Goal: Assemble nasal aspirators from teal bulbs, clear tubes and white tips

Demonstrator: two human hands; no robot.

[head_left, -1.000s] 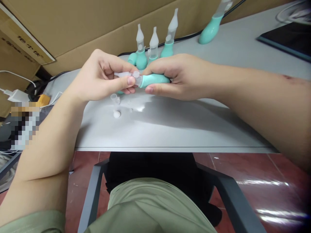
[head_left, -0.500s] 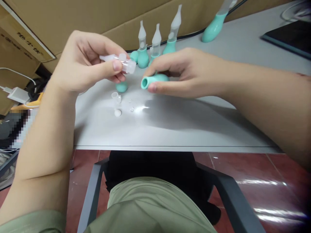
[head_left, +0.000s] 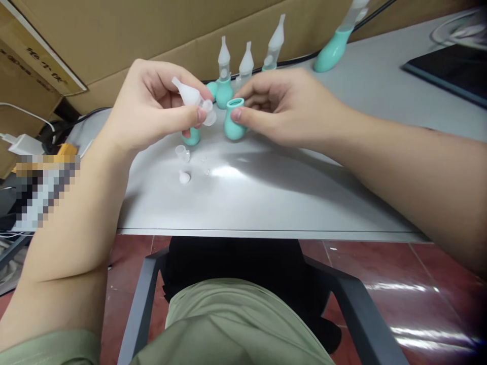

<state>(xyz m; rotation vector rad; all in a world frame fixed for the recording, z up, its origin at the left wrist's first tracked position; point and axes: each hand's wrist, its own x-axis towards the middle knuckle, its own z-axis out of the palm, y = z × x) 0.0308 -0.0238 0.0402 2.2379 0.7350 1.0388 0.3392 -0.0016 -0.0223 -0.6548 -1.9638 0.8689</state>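
My left hand (head_left: 163, 104) pinches a translucent nozzle piece (head_left: 188, 95), its white tip pointing up and left and its clear end toward the right. To its right, my right hand (head_left: 272, 104) grips a teal rubber bulb (head_left: 235, 124) by the side, with the round opening facing up. The nozzle piece and bulb are apart. Below the left hand, another teal bulb (head_left: 192, 137) stands partly hidden. A clear plastic cup-like part (head_left: 182, 152) and a small white round part (head_left: 184, 177) lie on the grey table (head_left: 266, 208).
Several assembled teal-and-white nasal aspirators (head_left: 224, 91) stand at the back against cardboard (head_left: 182, 30). One more aspirator (head_left: 331, 53) leans at the back right. A dark flat device (head_left: 449, 68) lies at far right; a white charger (head_left: 28, 148) is at left.
The teal bulb has turned from lying sideways to upright, opening up. My left hand has shifted right and tilted the nozzle piece, its tip now higher.
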